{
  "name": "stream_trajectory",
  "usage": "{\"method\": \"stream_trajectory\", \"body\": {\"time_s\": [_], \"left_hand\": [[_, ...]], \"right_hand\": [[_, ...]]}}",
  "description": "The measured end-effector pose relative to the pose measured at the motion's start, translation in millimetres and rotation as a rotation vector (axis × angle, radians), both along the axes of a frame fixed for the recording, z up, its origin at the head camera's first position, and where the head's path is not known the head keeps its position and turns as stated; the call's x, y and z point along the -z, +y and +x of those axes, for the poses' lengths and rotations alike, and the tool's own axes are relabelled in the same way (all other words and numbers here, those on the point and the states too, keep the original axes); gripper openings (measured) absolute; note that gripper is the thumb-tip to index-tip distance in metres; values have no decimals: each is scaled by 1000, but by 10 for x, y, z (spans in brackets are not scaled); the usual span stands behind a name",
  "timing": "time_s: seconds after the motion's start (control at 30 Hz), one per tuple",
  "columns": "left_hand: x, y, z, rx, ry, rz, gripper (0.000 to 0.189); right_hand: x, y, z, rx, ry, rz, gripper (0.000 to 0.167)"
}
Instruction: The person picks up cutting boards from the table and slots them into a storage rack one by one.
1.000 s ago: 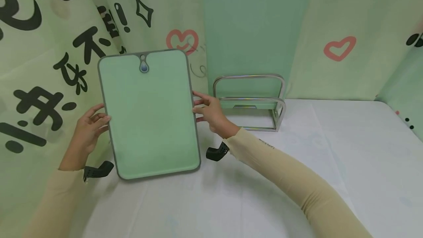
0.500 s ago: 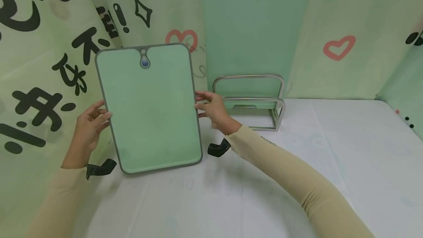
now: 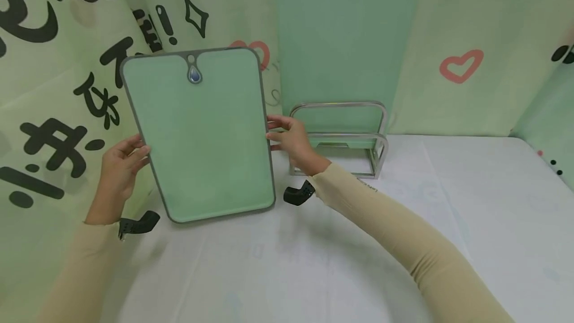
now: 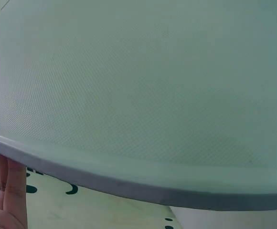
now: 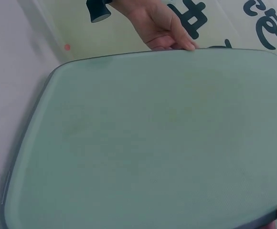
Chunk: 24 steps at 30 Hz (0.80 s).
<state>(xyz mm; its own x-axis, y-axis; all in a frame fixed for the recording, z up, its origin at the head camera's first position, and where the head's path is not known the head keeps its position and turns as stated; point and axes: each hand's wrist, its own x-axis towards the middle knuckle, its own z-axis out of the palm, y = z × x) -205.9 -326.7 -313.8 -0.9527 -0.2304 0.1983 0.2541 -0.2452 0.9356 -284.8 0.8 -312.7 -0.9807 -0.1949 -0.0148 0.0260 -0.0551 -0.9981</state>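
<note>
A green cutting board point(image 3: 206, 138) with a grey rim stands upright between my hands, leaning a little to the left. Near its top edge sits a blue drop-shaped inset below a small hole. My left hand point(image 3: 121, 168) pinches the left edge, thumb in front and fingers behind. On the opposite edge, my right hand point(image 3: 293, 143) holds the board the same way, its thumb at the rim. In the left wrist view the board's textured face point(image 4: 143, 95) fills most of the picture. The right wrist view shows the left thumb over the far edge.
A metal rack point(image 3: 381, 138) stands on the white-covered table point(image 3: 448, 223) behind my right hand. A larger green board point(image 3: 341, 44) with pink corners stands upright in it. Green printed curtains point(image 3: 502, 14) close off the back and sides.
The cutting board has moved up and slightly away from me, tilting a little more to the left. Both hands have moved with it, keeping their hold. The rack and larger board stay put.
</note>
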Motion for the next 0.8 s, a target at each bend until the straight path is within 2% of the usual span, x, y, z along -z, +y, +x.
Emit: {"method": "stream_trajectory", "body": {"time_s": [0.37,0.8], "left_hand": [[-69,86,-49,12,74,43,20],[-169,248,-149,-8,201,10,23]], "right_hand": [[-95,69,-48,18,1,-14,42],[-154,198,-161,28,66,-67,43]]}}
